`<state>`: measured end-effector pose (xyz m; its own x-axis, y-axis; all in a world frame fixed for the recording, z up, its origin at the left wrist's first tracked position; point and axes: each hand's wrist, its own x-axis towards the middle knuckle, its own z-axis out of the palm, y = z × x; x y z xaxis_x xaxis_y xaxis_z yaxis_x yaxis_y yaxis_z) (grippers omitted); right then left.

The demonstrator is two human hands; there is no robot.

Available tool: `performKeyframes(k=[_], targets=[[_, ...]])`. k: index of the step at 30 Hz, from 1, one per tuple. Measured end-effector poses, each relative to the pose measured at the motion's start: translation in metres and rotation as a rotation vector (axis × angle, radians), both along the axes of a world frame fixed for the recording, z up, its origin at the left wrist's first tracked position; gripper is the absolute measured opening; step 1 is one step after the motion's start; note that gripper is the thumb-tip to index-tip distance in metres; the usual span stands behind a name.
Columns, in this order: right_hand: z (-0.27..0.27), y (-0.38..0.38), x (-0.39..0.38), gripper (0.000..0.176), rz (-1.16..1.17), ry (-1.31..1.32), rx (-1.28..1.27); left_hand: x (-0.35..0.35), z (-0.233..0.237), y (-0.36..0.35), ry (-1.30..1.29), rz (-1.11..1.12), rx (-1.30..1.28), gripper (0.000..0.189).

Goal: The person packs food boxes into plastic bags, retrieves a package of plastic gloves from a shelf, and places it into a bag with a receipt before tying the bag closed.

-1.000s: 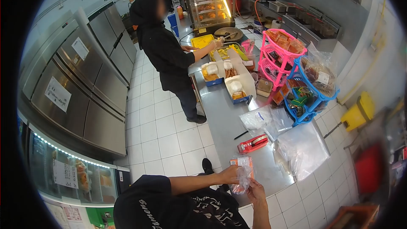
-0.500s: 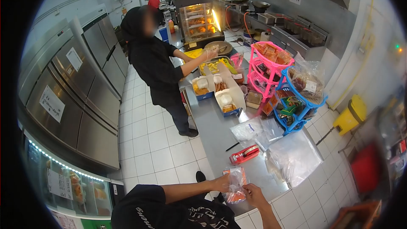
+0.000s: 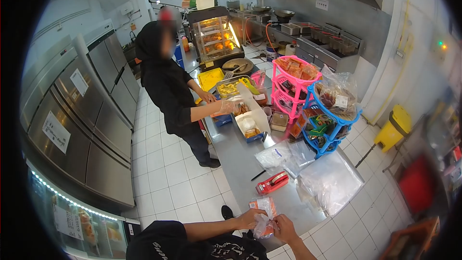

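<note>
A clear plastic bag [image 3: 262, 226] is held over the near end of the steel table [image 3: 299, 210], gathered between the left hand [image 3: 249, 218], whose fingers are closed on one side, and the right hand [image 3: 285, 227], whose fingertips are pinched on the other. An orange-and-white packet [image 3: 264, 205] is seen at the bag; whether it is enclosed cannot be told. Beyond, a red tape dispenser [image 3: 272, 183] is placed near a black pen [image 3: 258, 175].

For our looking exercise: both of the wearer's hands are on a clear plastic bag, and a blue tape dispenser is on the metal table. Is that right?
No: the tape dispenser on the metal table is red, not blue, as the head view shows. The left hand and right hand are on the clear plastic bag.
</note>
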<state>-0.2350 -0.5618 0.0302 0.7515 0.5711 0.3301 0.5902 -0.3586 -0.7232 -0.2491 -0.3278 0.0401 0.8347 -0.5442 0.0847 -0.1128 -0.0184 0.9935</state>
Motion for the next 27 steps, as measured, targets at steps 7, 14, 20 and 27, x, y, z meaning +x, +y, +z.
performKeyframes(k=[7, 14, 20, 27], targets=[[-0.025, 0.003, -0.012, 0.016, -0.167, -0.042, -0.007, -0.006, -0.023, -0.012, -0.204, 0.015, 0.131, 0.026], [-0.032, 0.009, -0.02, 0.023, -0.442, -0.092, -0.102, -0.006, -0.07, -0.026, -0.488, 0.247, 0.373, 0.016], [-0.024, 0.011, -0.023, 0.021, -0.229, -0.046, 0.054, -0.004, -0.044, -0.027, -0.313, 0.398, 0.31, 0.018], [-0.015, 0.004, -0.017, 0.012, -0.127, -0.166, 0.137, 0.002, -0.031, -0.028, -0.278, 0.386, 0.325, 0.02]])
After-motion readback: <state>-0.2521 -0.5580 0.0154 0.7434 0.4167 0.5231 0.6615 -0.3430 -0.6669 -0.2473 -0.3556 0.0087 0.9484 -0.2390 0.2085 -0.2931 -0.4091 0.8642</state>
